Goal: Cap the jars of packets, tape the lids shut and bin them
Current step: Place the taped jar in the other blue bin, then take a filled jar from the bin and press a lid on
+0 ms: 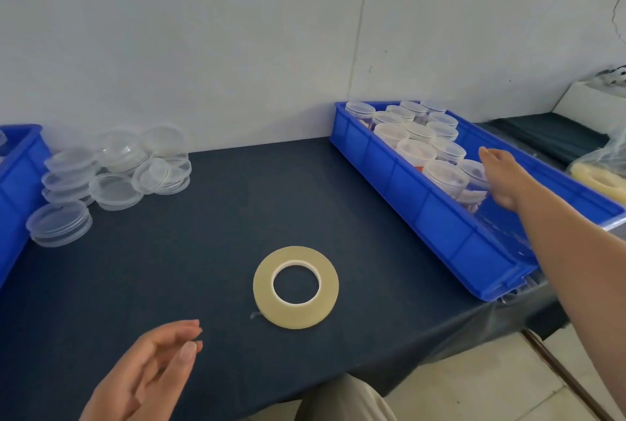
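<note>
Reaching with the right hand (504, 180) into the blue bin (440, 227), arm outstretched, thumb spread, beside the nearest capped jar (472, 171); cannot tell whether gripping or only touching. Holding the left hand (152, 370) low over the table (203, 251), fingers loose and apart, grasping nothing. Between both, lying flat: tape roll (295, 287). Far left, piled: loose lids (115, 170).

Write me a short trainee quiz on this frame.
1. True or false: the tape roll lies flat on the table.
2. Where are the loose lids? A on the floor; B stacked at the table's left; C on the tape roll.
3. Fill in: the right hand reaches into the blue bin of capped ___.
Key: 1 true; 2 B; 3 jars.
</note>
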A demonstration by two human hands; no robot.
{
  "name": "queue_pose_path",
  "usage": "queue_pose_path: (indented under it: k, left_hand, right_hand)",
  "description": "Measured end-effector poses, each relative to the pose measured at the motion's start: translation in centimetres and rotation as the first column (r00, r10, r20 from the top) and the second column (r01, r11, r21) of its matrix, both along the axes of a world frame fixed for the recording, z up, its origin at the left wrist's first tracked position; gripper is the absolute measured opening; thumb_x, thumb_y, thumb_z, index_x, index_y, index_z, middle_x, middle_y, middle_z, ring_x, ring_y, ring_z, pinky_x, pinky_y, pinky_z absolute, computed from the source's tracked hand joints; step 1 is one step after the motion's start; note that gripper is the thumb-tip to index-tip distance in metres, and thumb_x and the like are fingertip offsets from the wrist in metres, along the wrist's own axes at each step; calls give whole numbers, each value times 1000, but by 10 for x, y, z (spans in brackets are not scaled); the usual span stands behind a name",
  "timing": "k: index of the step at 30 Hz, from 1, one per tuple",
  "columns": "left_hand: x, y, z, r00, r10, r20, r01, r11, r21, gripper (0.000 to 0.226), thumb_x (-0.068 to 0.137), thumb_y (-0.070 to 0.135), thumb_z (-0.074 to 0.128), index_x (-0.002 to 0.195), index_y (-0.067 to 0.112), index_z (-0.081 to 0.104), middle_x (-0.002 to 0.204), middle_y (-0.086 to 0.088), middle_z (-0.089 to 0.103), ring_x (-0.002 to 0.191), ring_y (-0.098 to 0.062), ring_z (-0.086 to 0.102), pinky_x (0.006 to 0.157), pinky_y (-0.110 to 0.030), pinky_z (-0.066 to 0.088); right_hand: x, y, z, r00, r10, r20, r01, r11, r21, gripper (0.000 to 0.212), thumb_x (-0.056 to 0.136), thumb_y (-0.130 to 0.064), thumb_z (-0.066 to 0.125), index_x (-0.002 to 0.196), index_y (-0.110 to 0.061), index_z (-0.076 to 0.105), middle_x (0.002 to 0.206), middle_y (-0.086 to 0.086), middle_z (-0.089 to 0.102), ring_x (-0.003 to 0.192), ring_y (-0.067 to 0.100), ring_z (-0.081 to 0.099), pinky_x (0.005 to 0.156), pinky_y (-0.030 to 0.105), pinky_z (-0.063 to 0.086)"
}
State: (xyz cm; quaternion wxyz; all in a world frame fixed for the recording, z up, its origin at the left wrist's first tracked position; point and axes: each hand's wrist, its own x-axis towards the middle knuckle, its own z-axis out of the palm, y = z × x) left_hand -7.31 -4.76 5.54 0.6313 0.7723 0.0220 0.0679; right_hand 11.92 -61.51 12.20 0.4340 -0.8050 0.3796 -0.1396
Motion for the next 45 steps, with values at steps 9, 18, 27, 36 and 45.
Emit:
queue_pose_path:
  k: [9, 18, 27, 36, 45]
  left_hand:
    - [3, -8, 3, 995, -85, -51, 83, 996, -31, 29, 77, 23, 65, 97, 7, 79, 111, 6, 80, 96, -8, 78, 89, -34, 57]
    - [-2, 6, 4, 988, -103, -119, 101, 995, -19, 30, 79, 34, 66, 100, 20, 82, 108, 5, 80, 102, -7, 76, 91, -29, 57]
    - [-6, 5, 6, 987, -121, -105, 121, 993, -8, 19, 81, 44, 64, 90, 40, 80, 101, 6, 81, 96, -3, 76, 84, -15, 56]
    - [-11, 11, -1, 990, -114, -88, 120, 991, 66, 28, 86, 53, 57, 90, 35, 78, 68, -7, 69, 53, -12, 58, 57, -19, 49]
    - [-11, 41, -7, 999, 12, -53, -1, 980, 200, 60, 96, 62, 44, 54, 20, 55, 51, 1, 50, 49, -5, 46, 52, -14, 36]
  right_hand:
    - [-2, 21, 4, 980, 88, -178, -63, 988, 143, 110, 81, -78, 73, 165, -29, 22, 172, 4, 21, 111, 36, 60, 80, 46, 67]
    - [-5, 25, 4, 976, 71, -205, -58, 996, 72, 107, 88, -80, 61, 168, -37, 4, 176, 2, 12, 145, 43, 41, 105, 56, 52]
    - [-20, 138, 52, 931, 359, 71, -274, 813, -514, 72, 97, -59, 63, 158, -36, 34, 165, 2, 28, 148, 32, 37, 112, 51, 41]
    - [-67, 327, 1, 556, 830, -49, -642, 391, -659, 28, 99, -40, 59, 76, -27, 51, 74, -10, 56, 70, 10, 53, 62, 34, 45]
    - [-112, 430, -114, 382, 916, 120, -514, 319, -796, 46, 94, -23, 68, 57, -16, 40, 52, -2, 38, 47, 20, 36, 40, 37, 35]
